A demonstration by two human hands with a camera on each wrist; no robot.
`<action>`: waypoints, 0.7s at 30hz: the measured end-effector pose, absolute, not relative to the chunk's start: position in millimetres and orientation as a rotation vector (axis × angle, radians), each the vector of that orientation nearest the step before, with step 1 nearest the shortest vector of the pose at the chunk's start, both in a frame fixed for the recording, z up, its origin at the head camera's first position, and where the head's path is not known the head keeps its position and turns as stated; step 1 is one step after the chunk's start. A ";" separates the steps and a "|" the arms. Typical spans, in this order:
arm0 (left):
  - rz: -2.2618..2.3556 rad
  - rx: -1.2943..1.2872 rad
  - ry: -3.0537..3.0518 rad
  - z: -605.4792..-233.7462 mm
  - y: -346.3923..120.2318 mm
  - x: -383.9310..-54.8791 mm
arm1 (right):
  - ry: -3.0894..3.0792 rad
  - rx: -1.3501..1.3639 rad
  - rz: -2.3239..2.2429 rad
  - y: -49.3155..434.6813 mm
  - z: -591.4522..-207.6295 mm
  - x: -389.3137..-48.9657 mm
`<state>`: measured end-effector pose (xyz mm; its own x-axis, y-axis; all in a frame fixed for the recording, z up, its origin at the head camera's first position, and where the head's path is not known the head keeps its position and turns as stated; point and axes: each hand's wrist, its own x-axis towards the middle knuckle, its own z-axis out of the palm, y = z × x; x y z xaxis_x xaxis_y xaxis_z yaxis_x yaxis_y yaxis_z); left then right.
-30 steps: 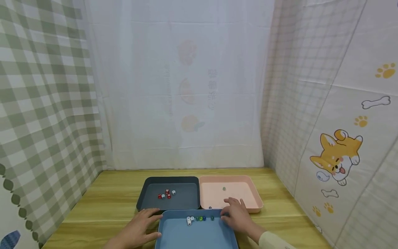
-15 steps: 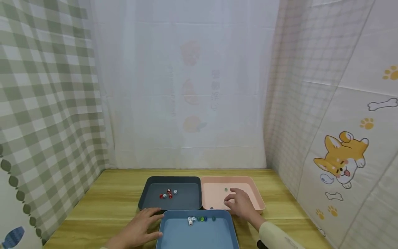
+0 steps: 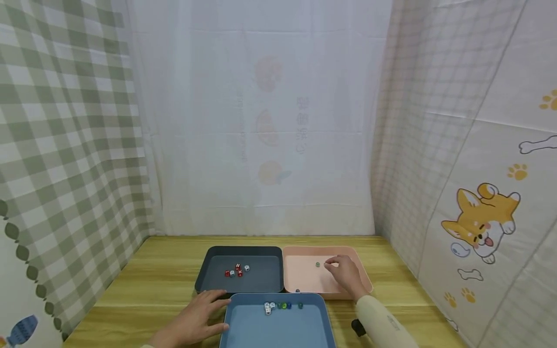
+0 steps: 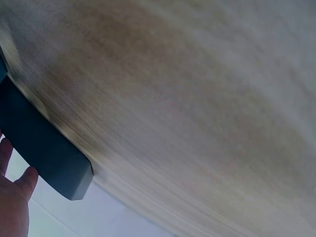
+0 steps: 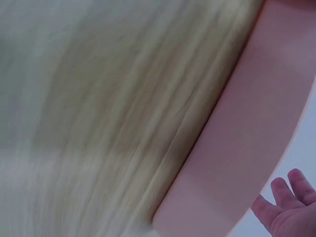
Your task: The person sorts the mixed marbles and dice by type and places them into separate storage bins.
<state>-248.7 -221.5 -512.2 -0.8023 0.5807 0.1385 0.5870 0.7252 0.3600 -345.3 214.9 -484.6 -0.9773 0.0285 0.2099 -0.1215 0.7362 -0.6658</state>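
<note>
Over the pink tray (image 3: pixel 304 249), my right hand (image 3: pixel 345 274) pinches a small marble (image 3: pixel 325 264) with thumb and index fingertips, mostly hidden by them. Just left of these fingertips lies a greenish marble (image 3: pixel 317 264). Near the tray's front edge is a dark marble (image 3: pixel 298 290). The blue tray (image 3: pixel 278 331) is closest to me. My left hand (image 3: pixel 196 314) lies at its left side, fingers spread and fingertips right at the rim. Along its far side are several white dice (image 3: pixel 267 308), a yellow-green marble (image 3: pixel 284 305), a blue marble (image 3: pixel 289 305) and a dark green marble (image 3: pixel 300 305).
A dark grey tray (image 3: pixel 261 285) with several red dice (image 3: pixel 240 273) and white dice (image 3: pixel 246 268) adjoins the pink one at its left. All stand on a wood-patterned table (image 3: pixel 130 285). A white curtain (image 3: pixel 261 212) closes the back; cloths hang at both sides.
My right hand has moved from the blue tray's far right corner forward over the pink tray, its thumb and index finger drawn together. My left hand has stayed at the blue tray's left side.
</note>
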 end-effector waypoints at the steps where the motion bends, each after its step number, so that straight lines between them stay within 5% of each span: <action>1: -0.611 -0.981 -2.903 -512.1 -221.6 -248.5 | -2.726 0.058 1.082 214.9 -485.2 -346.8; 21: -0.587 -0.957 -2.882 -513.5 -221.3 -246.0 | -2.719 0.042 1.053 217.3 -506.9 -353.4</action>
<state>-246.0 -221.3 -513.5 -0.8077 0.5668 0.1625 0.5852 0.7368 0.3385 -353.4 217.3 -506.9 -0.9742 0.0542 0.2189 -0.1074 0.7419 -0.6618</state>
